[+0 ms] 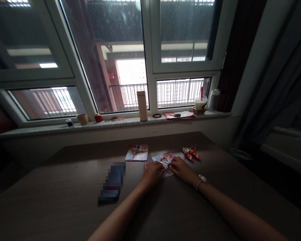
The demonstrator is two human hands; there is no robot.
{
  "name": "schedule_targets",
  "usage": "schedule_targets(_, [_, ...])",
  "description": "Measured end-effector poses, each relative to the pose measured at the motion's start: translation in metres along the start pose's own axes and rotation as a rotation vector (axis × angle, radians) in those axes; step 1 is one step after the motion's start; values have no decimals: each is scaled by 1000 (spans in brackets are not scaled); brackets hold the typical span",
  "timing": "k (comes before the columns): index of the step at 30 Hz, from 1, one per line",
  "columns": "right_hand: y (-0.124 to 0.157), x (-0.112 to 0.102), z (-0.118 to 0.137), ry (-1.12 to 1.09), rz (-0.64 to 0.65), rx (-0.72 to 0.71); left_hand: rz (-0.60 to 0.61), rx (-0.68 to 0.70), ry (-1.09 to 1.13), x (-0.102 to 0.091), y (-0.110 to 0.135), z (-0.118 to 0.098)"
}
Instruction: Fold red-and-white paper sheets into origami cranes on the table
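Note:
A colourful printed paper sheet (170,172) lies on the dark table, turned at an angle, with a crease or folded edge across its middle. My left hand (153,172) rests on its left side, fingers curled onto the paper. From the right, my right hand (182,169) pinches the sheet near its centre, a bracelet on that wrist. Both sets of fingertips almost meet, and they hide part of the sheet. Just beyond my left hand is a flat, square printed paper (136,153). Right of my right hand sit red and white folded paper pieces (191,153).
A pixelated phone-like object (112,184) lies left of my left forearm. Along the windowsill (125,124) stand a tall beige flask (141,106), a paper cup (82,119), a drink cup with a red straw (200,102), and scissors (176,115) on papers.

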State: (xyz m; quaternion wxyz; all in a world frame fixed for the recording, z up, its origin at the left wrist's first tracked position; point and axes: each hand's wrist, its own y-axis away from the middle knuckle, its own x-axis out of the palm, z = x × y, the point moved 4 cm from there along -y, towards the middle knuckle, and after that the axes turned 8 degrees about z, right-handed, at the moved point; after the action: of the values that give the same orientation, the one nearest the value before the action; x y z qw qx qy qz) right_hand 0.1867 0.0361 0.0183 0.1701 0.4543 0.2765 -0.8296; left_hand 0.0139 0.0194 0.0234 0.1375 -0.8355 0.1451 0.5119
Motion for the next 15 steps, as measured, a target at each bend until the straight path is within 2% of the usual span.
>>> schedule_targets(9, [-4,10,12,209,23,19,48,-43,-266,15,-4,0])
schedule_targets(15, [1,17,9,290,130,78,190,37,-319,15,-5,6])
